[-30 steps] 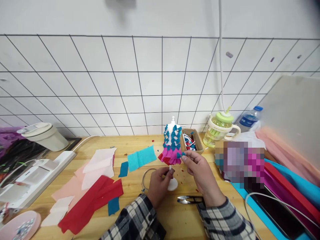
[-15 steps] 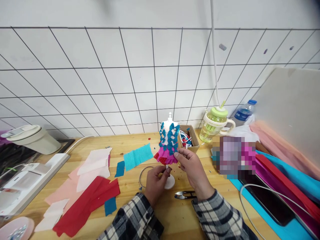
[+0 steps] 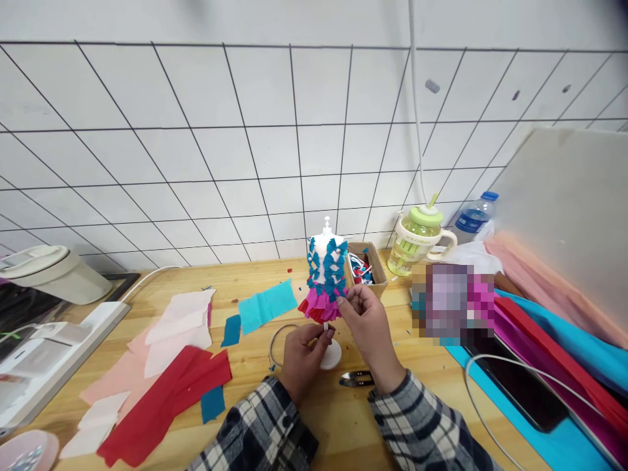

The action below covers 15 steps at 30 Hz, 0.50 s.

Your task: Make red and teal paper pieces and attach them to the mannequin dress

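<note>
A small white dress form (image 3: 322, 245) stands upright on a round white base (image 3: 332, 355). Teal crepe-paper bows (image 3: 336, 261) run down its bodice, above a ruffled skirt (image 3: 318, 302) of magenta and red paper. My left hand (image 3: 305, 353) is closed at the thin stand pole just below the skirt, thumb against fingers. With thumb and index finger together, my right hand (image 3: 364, 324) pinches a teal bow at the skirt's upper right edge; the fingertips partly hide it. Black-handled thread snips (image 3: 357, 379) lie on the table beside my right wrist.
Red crepe paper (image 3: 161, 399), pale pink sheets (image 3: 181, 320) and a light blue strip (image 3: 267, 306) lie left. Behind the form is a cardboard box (image 3: 377, 268) of scraps. A green-lidded cup (image 3: 417, 239), a phone (image 3: 515, 383) and a white cable (image 3: 473, 405) are right.
The whole view has shifted slightly, so things appear a little further left. Both hands keep their places at the dress form, with no clear change in grip.
</note>
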Each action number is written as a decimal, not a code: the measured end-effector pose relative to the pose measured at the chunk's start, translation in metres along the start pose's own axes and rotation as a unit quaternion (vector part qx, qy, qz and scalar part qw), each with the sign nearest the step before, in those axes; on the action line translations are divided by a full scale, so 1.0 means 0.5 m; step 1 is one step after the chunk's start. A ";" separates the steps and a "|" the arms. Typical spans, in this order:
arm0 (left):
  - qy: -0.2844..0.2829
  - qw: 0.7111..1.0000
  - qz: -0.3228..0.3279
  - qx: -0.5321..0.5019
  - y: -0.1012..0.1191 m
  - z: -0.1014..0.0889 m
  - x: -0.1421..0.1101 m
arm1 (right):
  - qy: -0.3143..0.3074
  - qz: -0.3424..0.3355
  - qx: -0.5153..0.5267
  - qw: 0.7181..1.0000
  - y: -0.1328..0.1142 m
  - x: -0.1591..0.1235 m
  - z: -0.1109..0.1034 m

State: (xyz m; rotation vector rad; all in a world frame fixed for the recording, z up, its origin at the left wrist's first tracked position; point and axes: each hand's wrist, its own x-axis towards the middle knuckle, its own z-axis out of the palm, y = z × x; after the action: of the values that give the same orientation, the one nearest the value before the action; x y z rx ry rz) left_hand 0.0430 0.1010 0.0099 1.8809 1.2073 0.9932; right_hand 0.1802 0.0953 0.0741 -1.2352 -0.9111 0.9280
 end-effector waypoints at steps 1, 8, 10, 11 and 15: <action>0.002 1.000 -0.003 0.000 -0.001 0.001 0.000 | -0.001 0.005 0.023 1.000 -0.002 -0.001 0.001; 0.019 0.999 -0.029 -0.012 0.001 0.002 0.001 | -0.027 0.074 0.129 0.989 -0.015 -0.011 0.000; 0.015 0.999 -0.030 -0.010 0.003 0.001 0.001 | -0.018 0.069 0.116 0.991 -0.015 -0.011 0.002; 0.012 0.999 -0.031 -0.010 0.004 0.002 0.001 | -0.013 0.064 0.108 0.992 -0.015 -0.010 0.003; 0.006 0.999 -0.040 -0.007 -0.004 0.006 0.007 | -0.008 0.061 0.085 0.994 -0.016 -0.009 0.000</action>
State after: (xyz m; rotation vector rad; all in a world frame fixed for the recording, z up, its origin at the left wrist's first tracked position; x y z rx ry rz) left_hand 0.0459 0.1042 0.0076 1.8044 1.2692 0.9683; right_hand 0.1794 0.0905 0.0817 -1.1490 -0.7583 1.0908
